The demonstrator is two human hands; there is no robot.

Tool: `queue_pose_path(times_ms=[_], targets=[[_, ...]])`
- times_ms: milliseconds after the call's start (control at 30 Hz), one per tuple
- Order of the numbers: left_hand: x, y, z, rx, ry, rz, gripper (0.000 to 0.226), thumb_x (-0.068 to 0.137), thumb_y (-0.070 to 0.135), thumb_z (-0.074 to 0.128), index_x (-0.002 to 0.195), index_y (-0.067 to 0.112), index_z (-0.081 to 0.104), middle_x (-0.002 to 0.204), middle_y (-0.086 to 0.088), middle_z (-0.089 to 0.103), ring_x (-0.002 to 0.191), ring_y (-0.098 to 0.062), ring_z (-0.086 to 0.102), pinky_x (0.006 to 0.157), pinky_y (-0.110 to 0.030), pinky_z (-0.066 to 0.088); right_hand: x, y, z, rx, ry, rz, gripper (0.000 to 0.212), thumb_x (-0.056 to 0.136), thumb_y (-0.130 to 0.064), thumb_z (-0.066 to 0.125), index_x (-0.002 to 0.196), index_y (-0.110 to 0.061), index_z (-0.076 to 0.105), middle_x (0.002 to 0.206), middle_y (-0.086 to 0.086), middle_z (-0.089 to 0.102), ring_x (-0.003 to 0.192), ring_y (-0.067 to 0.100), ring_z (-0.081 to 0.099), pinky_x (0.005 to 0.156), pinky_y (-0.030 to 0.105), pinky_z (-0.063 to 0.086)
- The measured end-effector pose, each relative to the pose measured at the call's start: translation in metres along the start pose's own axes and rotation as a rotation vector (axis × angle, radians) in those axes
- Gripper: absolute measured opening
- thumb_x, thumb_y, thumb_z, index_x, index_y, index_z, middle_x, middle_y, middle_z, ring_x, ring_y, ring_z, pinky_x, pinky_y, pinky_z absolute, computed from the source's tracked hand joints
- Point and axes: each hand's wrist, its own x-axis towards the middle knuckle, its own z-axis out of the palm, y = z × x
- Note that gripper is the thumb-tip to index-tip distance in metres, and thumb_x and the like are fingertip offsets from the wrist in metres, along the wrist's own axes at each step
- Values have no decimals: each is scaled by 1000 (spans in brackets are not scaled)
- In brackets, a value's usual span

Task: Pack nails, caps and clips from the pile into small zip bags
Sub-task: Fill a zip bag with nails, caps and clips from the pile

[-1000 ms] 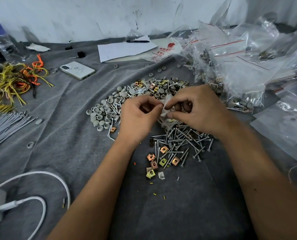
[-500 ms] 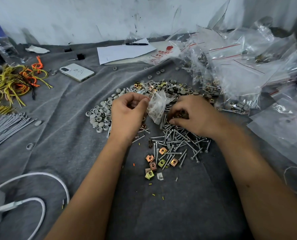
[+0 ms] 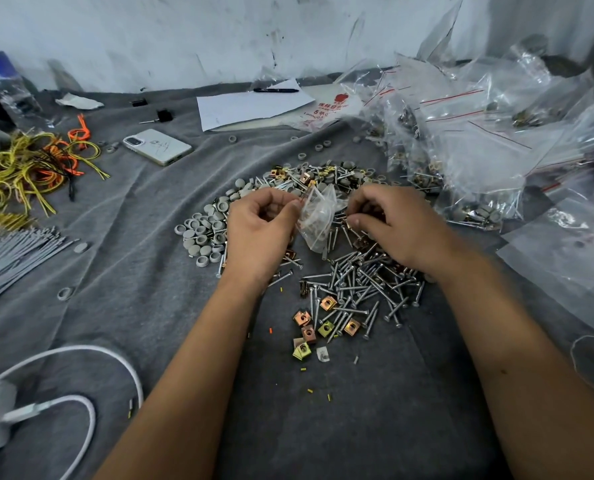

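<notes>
A small clear zip bag (image 3: 318, 216) with a few parts inside hangs between my hands, above the pile. My left hand (image 3: 257, 230) pinches the bag's top left edge between thumb and fingers. My right hand (image 3: 392, 226) is curled at the bag's right side and pinches a small brass clip (image 3: 350, 220) at its fingertips. Below lie silver nails (image 3: 357, 289), loose brass and yellow clips (image 3: 309, 327), and grey caps (image 3: 202, 233) to the left.
The grey cloth (image 3: 150, 271) covers the work surface. Filled zip bags (image 3: 461, 150) are heaped at the right. A phone (image 3: 157, 146), paper and a pen lie behind. Yellow and orange wires (image 3: 21, 171), grey ties (image 3: 11, 258) and a white charger cable (image 3: 80, 375) lie left.
My right hand let go of the bag, dropped to the nail pile, then rose back to the bag's right side. My left hand kept hold of the bag throughout.
</notes>
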Motion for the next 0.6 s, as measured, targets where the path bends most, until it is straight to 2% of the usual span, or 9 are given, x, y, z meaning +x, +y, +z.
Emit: queue_pose_path(times_ms=[133,300,400,433,533,600], targets=[[0,0,0,-4,-4,-3,14,95,5,70,85,14,75,70,-3,68,58,-11,56,53,-24,48,0,-2,-1,66,92,4,7,96,-18,71,102,-17,74,89,-10,71,80,2,66,72,23,57],[0,0,0,-16,-3,-1,18,95,4,69,84,16,74,70,-4,68,59,-15,56,55,-29,49,0,-2,-1,57,40,-17,18,96,-19,71,113,-23,76,99,-11,72,89,-1,65,78,16,50],[0,0,0,-21,-3,-2,17,96,4,69,85,16,75,72,-7,68,62,-19,56,60,-35,50,0,6,-4,84,191,59,19,97,-14,68,113,-22,75,95,-12,71,77,-8,65,65,4,47],[0,0,0,-24,-3,-2,17,96,4,69,85,16,75,71,-6,67,62,-20,56,61,-37,50,0,9,-6,38,236,91,19,97,-10,67,112,-20,76,96,-10,72,75,-8,64,66,2,44],[0,0,0,-25,-8,0,18,96,4,69,84,16,74,67,-2,66,61,-21,55,62,-40,49,0,20,-11,-143,205,169,17,95,-9,71,108,-18,78,103,0,75,83,7,63,77,17,42],[0,-1,0,-22,-13,4,18,96,4,69,83,17,74,65,0,66,61,-21,55,62,-41,49,-1,22,-10,-216,109,192,16,92,-21,75,108,-20,77,104,4,72,92,17,63,84,26,44]])
